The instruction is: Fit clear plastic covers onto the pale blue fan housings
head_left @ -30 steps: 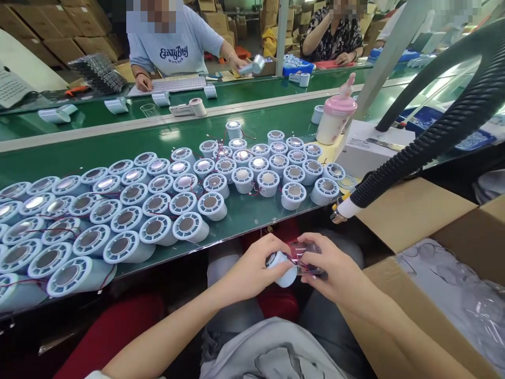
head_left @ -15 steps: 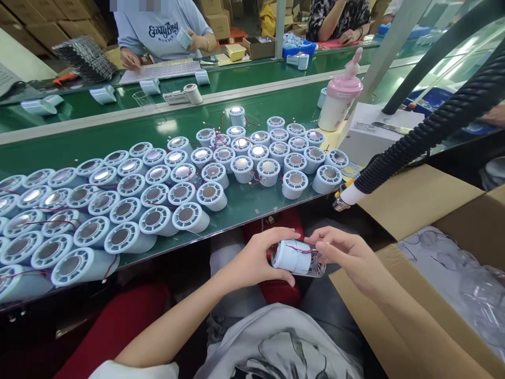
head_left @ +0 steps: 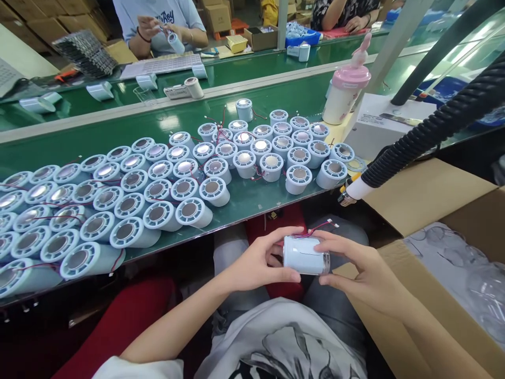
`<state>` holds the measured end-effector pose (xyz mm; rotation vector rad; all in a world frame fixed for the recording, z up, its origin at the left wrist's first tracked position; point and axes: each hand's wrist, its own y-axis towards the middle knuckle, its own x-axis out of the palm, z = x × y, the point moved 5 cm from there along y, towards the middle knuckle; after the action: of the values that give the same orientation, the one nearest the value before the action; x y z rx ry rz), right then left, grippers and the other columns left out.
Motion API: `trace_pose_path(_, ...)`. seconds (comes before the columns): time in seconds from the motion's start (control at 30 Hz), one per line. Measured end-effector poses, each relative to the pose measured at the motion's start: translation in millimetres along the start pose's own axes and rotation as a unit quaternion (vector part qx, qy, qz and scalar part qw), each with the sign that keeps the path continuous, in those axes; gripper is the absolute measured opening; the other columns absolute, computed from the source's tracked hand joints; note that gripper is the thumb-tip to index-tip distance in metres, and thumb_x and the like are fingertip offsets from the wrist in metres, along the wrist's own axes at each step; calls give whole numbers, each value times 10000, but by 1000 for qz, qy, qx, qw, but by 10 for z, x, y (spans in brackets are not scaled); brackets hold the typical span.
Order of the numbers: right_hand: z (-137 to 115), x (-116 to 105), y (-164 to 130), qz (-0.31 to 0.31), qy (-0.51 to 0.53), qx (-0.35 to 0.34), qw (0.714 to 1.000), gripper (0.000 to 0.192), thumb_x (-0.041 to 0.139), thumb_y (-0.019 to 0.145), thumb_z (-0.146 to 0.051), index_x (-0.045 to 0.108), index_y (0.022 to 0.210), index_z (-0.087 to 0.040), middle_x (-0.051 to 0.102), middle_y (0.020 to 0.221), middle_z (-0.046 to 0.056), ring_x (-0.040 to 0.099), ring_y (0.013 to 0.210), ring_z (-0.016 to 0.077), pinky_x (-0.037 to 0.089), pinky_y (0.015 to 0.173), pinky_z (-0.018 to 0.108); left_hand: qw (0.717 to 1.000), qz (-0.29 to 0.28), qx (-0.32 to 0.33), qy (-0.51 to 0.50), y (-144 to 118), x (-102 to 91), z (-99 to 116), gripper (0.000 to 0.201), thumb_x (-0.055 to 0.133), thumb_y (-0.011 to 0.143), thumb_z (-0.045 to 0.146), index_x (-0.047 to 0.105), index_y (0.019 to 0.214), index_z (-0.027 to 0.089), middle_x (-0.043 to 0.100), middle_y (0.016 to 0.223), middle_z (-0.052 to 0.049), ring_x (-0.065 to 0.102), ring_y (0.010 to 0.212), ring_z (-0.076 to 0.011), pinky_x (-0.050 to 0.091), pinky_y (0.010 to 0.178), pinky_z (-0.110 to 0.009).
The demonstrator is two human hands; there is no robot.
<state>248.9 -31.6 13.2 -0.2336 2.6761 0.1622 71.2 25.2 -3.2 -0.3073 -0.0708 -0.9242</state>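
A pale blue cylinder (head_left: 305, 255) lies on its side between the two hands, held above the person's lap and just below the edge of the green table (head_left: 256, 202). The left hand (head_left: 260, 260) grips its left end, thumb underneath and fingers curled over the top. The right hand (head_left: 355, 266) clasps the right end, where a clear cap (head_left: 325, 263) sits, with fingers above and thumb below. A thin red wire (head_left: 315, 229) loops up from the cylinder over the right fingers. Many similar cylinders (head_left: 158, 184) stand crowded on the table, and an open cardboard box (head_left: 414, 200) stands to the right.
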Motion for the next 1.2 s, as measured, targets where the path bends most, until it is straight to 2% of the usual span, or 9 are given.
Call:
trace_pose_path(0.17,31,6,-46,-40,83,65,994,423,735,801,-278,553,1182,-308,542,1370,59,557,1210,290,488,1004,445,994,6,73,80,-19,-9,132,767,842,629,242,519,1322,306,515,1384,-75,553,1199,-252,494,975,-351)
trace_pose_path(0.23,34,5,-55,-47,106,88,989,425,735,806,-283,545,1184,-322,544,1359,51,562,1202,287,468,1021,457,992,2,84,90,-20,-4,154,768,840,632,245,520,1327,307,523,1381,-79,539,1222,-260,487,991,-363)
trace_pose_path(0.33,33,2,-55,-50,134,113,983,428,732,814,-287,543,1193,-353,572,1299,19,582,1164,249,478,1012,407,991,-3,86,99,-18,2,170,760,834,642,256,520,1333,303,524,1383,-87,540,1225,-270,489,993,-379)
trace_pose_path(0.47,21,14,-41,-65,194,117,972,393,710,837,-310,542,1190,-347,605,1190,4,591,1103,196,521,921,303,991,-12,88,102,-17,18,193,766,827,649,212,511,1340,311,529,1378,-75,531,1238,-258,487,999,-363)
trace_pose_path(0.7,97,54,-38,-75,298,171,936,350,693,842,-383,523,1129,-276,628,1003,11,605,915,163,511,755,255,988,-16,98,120,-13,45,211,727,803,684,221,505,1342,304,527,1376,-78,534,1239,-248,492,994,-347)
trace_pose_path(0.93,142,85,-25,-56,349,218,910,373,685,830,-437,519,1086,-222,647,951,34,629,774,148,538,644,246,989,-17,94,109,-4,64,202,718,792,689,226,506,1346,280,515,1397,-101,508,1268,-281,484,1004,-391)
trace_pose_path(1.13,175,146,-43,-44,381,267,884,430,663,812,-533,502,1027,-198,665,741,4,668,601,155,574,572,272,988,-26,99,112,1,80,232,713,789,693,209,506,1344,276,512,1398,-101,492,1284,-274,490,1002,-382)
trace_pose_path(1.2,178,180,-49,-53,393,285,873,464,629,809,-594,496,993,-188,670,666,4,674,556,160,559,520,245,988,-28,102,115,0,80,233,711,787,696,206,506,1344,277,504,1405,-100,482,1295,-277,481,1014,-387)
